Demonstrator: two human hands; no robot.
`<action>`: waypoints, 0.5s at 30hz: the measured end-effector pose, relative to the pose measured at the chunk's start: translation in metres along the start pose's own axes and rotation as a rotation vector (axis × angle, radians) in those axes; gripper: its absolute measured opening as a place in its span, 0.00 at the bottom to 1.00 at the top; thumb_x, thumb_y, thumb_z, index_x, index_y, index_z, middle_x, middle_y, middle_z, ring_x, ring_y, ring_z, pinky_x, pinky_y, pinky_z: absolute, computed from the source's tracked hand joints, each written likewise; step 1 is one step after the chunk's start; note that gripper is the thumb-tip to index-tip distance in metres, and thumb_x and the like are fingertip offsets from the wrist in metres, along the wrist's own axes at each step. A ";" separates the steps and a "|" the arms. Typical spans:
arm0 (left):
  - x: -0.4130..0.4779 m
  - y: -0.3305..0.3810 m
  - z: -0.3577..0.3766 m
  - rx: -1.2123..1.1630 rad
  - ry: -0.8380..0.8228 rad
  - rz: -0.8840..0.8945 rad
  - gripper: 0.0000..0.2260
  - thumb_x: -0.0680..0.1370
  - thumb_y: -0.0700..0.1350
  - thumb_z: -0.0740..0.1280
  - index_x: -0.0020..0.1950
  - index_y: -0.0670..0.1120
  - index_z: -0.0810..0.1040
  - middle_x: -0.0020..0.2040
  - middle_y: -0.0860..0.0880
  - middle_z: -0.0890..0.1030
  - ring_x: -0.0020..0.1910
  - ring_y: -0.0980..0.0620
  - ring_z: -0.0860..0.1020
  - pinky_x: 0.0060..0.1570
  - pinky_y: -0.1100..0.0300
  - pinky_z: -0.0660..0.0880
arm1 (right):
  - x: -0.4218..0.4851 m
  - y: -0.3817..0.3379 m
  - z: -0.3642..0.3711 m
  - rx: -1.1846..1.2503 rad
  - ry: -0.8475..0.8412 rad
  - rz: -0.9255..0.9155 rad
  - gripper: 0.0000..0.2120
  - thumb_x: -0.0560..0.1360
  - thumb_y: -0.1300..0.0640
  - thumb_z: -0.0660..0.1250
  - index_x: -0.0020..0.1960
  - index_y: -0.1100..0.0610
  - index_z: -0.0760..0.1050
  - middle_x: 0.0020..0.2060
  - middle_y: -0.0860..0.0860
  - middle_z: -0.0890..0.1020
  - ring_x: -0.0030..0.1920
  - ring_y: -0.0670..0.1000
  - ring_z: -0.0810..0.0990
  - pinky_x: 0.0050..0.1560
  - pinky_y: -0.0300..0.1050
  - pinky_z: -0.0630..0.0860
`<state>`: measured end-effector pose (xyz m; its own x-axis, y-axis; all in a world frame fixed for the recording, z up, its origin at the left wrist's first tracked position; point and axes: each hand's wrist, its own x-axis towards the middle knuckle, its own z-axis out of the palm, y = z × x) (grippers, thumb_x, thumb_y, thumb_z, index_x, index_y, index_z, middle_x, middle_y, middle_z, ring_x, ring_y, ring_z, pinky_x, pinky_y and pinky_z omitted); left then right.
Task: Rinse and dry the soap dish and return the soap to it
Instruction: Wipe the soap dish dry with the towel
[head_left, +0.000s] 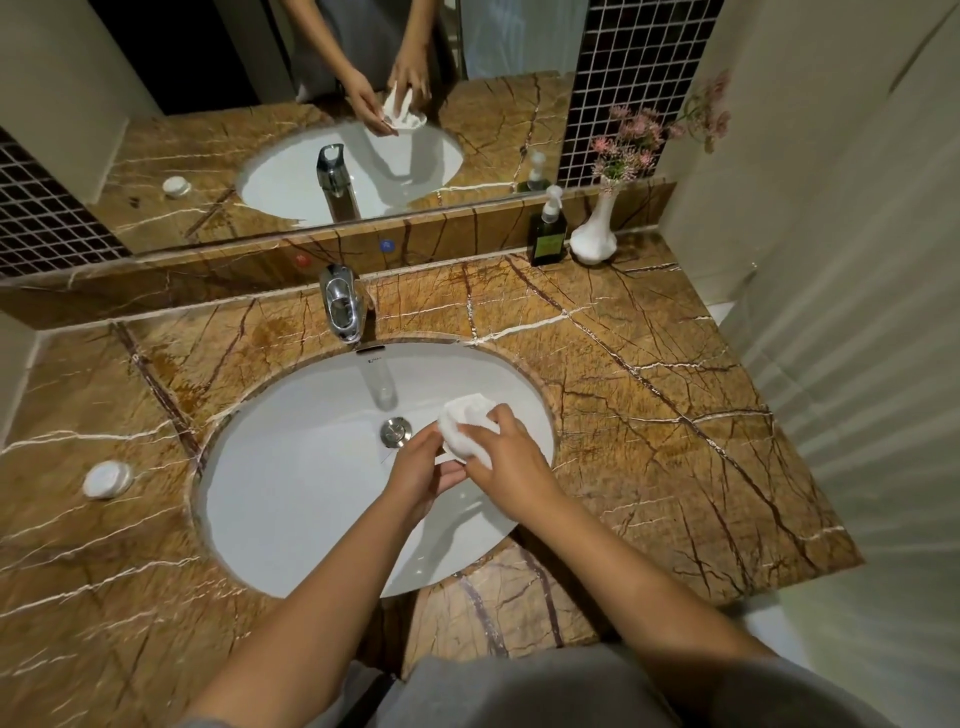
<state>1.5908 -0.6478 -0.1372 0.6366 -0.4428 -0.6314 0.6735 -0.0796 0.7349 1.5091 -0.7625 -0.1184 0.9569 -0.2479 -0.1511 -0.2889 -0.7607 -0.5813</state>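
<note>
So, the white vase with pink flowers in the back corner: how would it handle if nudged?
The white vase is probably tippy: its neck is slim and the flowers spread high and off to one side. It looks glossy, likely ceramic, so breakable and perhaps slippery.

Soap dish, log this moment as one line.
stage: drying | soap dish: over sink, held by left hand | right hand: wiping with white cloth | soap: on counter

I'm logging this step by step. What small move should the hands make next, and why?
Probably keep wiping: the right hand presses a white cloth onto something the left hand holds over the sink, likely the dish, though it is hidden. The soap waits on the counter.
</note>
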 end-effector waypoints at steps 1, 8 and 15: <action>-0.001 -0.002 -0.003 -0.036 0.034 -0.014 0.11 0.81 0.43 0.58 0.56 0.45 0.79 0.52 0.44 0.83 0.38 0.48 0.85 0.36 0.59 0.81 | -0.003 0.002 0.000 -0.032 -0.042 -0.035 0.22 0.76 0.53 0.63 0.69 0.51 0.70 0.62 0.56 0.67 0.62 0.59 0.69 0.54 0.52 0.74; 0.003 -0.017 -0.006 -0.069 0.155 -0.033 0.11 0.82 0.45 0.57 0.60 0.43 0.75 0.51 0.45 0.79 0.42 0.43 0.84 0.40 0.54 0.82 | -0.014 0.014 -0.012 -0.266 -0.183 -0.077 0.20 0.75 0.54 0.61 0.66 0.55 0.74 0.60 0.56 0.68 0.58 0.59 0.71 0.49 0.51 0.74; 0.008 -0.005 -0.005 -0.034 0.180 0.015 0.09 0.82 0.44 0.57 0.56 0.45 0.74 0.51 0.45 0.77 0.43 0.41 0.83 0.38 0.53 0.83 | -0.005 0.009 -0.024 -0.114 0.100 0.081 0.19 0.77 0.53 0.61 0.67 0.52 0.72 0.65 0.58 0.67 0.63 0.61 0.70 0.56 0.52 0.74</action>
<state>1.5947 -0.6468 -0.1473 0.7016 -0.2769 -0.6565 0.6736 -0.0427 0.7379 1.5005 -0.7825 -0.1041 0.9244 -0.3651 -0.1101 -0.3716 -0.7974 -0.4754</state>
